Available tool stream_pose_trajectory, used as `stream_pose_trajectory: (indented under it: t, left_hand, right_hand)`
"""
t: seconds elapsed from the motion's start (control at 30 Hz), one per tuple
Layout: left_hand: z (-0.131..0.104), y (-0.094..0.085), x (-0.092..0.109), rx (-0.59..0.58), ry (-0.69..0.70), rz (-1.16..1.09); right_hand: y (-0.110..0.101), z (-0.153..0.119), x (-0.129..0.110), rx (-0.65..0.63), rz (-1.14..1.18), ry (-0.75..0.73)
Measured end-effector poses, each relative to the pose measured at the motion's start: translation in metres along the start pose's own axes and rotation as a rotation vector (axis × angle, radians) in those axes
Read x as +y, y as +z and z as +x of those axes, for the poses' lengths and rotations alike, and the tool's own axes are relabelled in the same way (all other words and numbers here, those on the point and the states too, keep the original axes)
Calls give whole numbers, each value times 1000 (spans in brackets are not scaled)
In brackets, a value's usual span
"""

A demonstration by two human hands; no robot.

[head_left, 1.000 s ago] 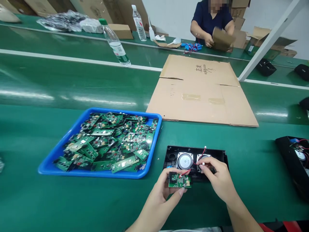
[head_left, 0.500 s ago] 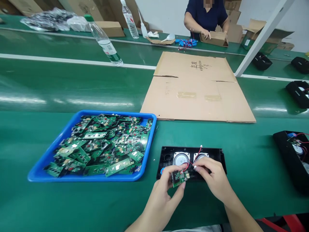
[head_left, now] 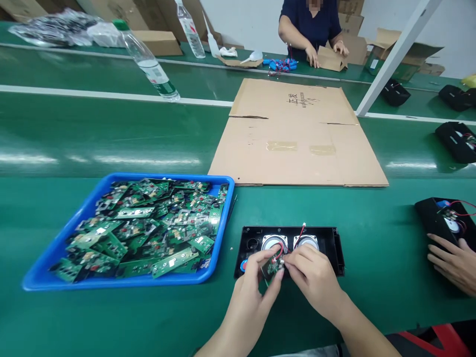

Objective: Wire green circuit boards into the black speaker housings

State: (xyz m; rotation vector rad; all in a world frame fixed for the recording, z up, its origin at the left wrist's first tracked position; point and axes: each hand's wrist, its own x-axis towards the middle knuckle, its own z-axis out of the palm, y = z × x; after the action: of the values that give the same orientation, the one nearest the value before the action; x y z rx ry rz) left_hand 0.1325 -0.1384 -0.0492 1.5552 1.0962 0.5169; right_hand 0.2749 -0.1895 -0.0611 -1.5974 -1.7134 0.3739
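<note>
We see a green tabletop (head_left: pixel 353 208), smooth and a little shiny, and behind it a green belt-like strip (head_left: pixel 104 134) with white bars along it. A large flat cardboard sheet (head_left: pixel 297 166) lies toward the far side, and at our left stands a blue tray (head_left: pixel 122 284), filled with many loose green boards (head_left: pixel 174 260). In the back of the room we notice a pale wall (head_left: pixel 247 22), cardboard boxes (head_left: pixel 355 48), two plastic bottles (head_left: pixel 152 72), and a person in dark blue (head_left: pixel 327 22) whose hands are on a folded carton (head_left: pixel 330 58). At the right edge, the hand of another person (head_left: pixel 451 260) touches an open black case (head_left: pixel 433 215). Near to us lies the black panel (head_left: pixel 333 248) with two round speakers (head_left: pixel 308 241), just beyond our hands and partly covered by them. Our left hand (head_left: pixel 253 292) is partly closed and holds the small circuit board (head_left: pixel 269 268) between thumb and fingers, tilted, over the near part of the panel. Our right hand (head_left: pixel 316 277) is nearly closed, with its fingertips pinching a small white plug (head_left: pixel 281 262) at the right edge of this board. A red wire (head_left: pixel 278 251) curves above the board.
</note>
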Motion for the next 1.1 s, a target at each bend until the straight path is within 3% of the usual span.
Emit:
stream_pose_trajectory:
  t: [0.23,0.57,0.73,0.9,1.1]
  left_hand:
    - [2,-9,12,-114,-61,132]
    - [12,-11,15,-175,52,150]
    - [11,-13,16,-203,79,103]
    - [8,-16,19,-238,90,84]
    - [6,-10,16,-187,136,57]
  right_hand:
    - [1,2,-1,20,-251,-65]
    - [4,1,-5,41,-486,-281]
    - [6,1,-4,87,-310,-137]
    - [5,2,-2,54,-53,63]
    - [7,3,-3,55,-120,33]
